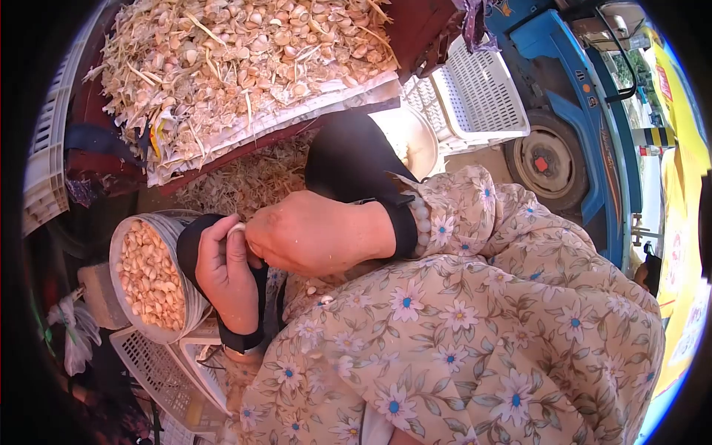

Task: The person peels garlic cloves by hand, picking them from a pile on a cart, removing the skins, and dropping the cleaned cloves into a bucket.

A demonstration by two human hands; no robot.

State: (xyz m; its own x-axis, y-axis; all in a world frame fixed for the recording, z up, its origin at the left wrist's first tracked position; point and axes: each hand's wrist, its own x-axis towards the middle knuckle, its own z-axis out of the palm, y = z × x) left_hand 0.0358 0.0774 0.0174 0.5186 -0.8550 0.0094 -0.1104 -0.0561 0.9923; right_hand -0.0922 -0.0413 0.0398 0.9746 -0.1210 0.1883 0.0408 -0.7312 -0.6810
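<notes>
My left hand [228, 271] is closed, its thumb and forefinger pinching a pale garlic clove [236, 228]. My right hand [319, 232] meets it from the right, back of the hand up and fingers curled down at the clove. Those right fingertips are mostly hidden, so what they grip does not show. Just left of my left hand stands a white bucket [194, 315] filled with peeled garlic cloves [150, 274]. Beyond both hands lies a wide heap of unpeeled garlic cloves [256, 55] with loose skins and dry stalks. A few pale bits rest on my flowered garment [452, 311].
The heap lies on a sheet-covered surface [356, 95] with a dark red cloth edge. White plastic baskets [489, 93] and a pale basin [421, 141] stand at the right, before a blue vehicle [586, 133]. Another crate [159, 371] sits below the bucket. Skins litter the ground [245, 174].
</notes>
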